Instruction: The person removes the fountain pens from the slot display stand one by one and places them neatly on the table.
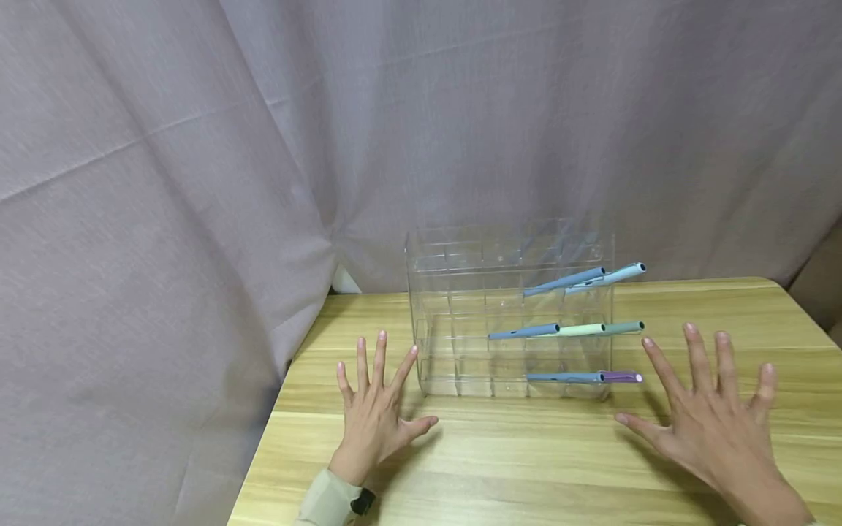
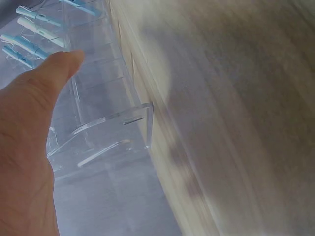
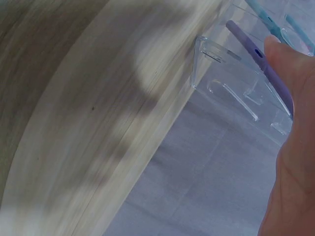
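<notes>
A clear plastic rack (image 1: pixel 454 336) with rows of compartments stands on the table. Several pens lie in its right half: a blue pen (image 1: pixel 572 280) and a light blue pen (image 1: pixel 618 275) in an upper row. Lower down are another blue pen (image 1: pixel 526 332), a pale green pen (image 1: pixel 582 330) and a darker green pen (image 1: pixel 625 328). At the bottom lie a blue pen (image 1: pixel 566 378) and a purple pen (image 1: pixel 621 377). My left hand (image 1: pixel 371 420) spreads its fingers by the rack's left side, holding nothing. Fingers also spread, my right hand (image 1: pixel 720 424) is at the right of the rack, holding nothing.
The wooden table (image 1: pixel 520 460) extends in front of the rack and to both sides. A grey-mauve curtain (image 1: pixel 460 109) hangs behind the table and along its left side. A dark band (image 1: pixel 363 502) sits on my left wrist.
</notes>
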`<state>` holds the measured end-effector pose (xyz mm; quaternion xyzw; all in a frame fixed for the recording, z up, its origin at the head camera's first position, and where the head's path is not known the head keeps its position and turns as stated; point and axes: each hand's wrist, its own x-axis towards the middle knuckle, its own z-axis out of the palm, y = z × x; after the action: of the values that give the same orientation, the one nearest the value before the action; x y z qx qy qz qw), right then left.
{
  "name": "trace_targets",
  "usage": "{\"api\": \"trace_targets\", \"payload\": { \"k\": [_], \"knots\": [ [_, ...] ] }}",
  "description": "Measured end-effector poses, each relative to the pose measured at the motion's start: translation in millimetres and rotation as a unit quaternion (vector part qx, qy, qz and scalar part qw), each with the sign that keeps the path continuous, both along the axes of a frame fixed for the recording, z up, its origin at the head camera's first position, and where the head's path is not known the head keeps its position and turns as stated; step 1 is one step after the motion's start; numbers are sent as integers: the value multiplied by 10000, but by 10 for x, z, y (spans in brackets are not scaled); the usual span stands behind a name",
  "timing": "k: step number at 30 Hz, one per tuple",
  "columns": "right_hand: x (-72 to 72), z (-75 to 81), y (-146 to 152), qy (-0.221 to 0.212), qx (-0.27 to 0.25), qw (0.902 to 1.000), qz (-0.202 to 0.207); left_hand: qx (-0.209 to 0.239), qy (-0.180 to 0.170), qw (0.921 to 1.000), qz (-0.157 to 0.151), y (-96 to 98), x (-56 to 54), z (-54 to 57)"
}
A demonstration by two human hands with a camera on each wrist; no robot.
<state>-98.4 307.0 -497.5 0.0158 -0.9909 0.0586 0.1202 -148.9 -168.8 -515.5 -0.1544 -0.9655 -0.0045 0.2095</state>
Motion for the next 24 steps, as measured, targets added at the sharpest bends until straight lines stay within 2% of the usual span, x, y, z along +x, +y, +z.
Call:
{"api": "trace_targets", "payload": {
  "k": [5, 7, 9, 11, 13, 15, 17, 19, 22, 24],
  "knots": [
    [4, 14, -18, 31, -96, 9999, 1, -32, -62, 10000, 35, -5, 9, -18],
    [3, 17, -35, 136, -174, 9998, 22, 105, -143, 9998, 12, -4, 7, -28],
    [-9, 12, -58, 345, -355, 9987, 75, 472, -202, 9986, -127, 6, -6, -38],
    [-43, 6, -86, 650, -807, 9944, 197, 1013, -244, 9940, -345, 32, -50, -56],
    [-83, -7, -121, 953, -1380, 9852, 349, 1681, -296, 9832, -647, 78, -116, -80],
    [-128, -13, -164, 1165, -2038, 9704, 567, 2319, -373, 9675, -938, 142, -196, -97],
    [-157, -26, -205, 1218, -2594, 9551, 752, 2742, -414, 9542, -1123, 209, -285, -110],
    [-179, -44, -241, 1212, -3003, 9410, 978, 2952, -503, 9464, -1215, 265, -361, -122],
    [-210, -76, -284, 1134, -3528, 9197, 1295, 3072, -641, 9407, -1290, 306, -447, -182],
    [-234, -103, -304, 1088, -3749, 9092, 1450, 3216, -790, 9334, -1385, 311, -484, -235]
  ]
}}
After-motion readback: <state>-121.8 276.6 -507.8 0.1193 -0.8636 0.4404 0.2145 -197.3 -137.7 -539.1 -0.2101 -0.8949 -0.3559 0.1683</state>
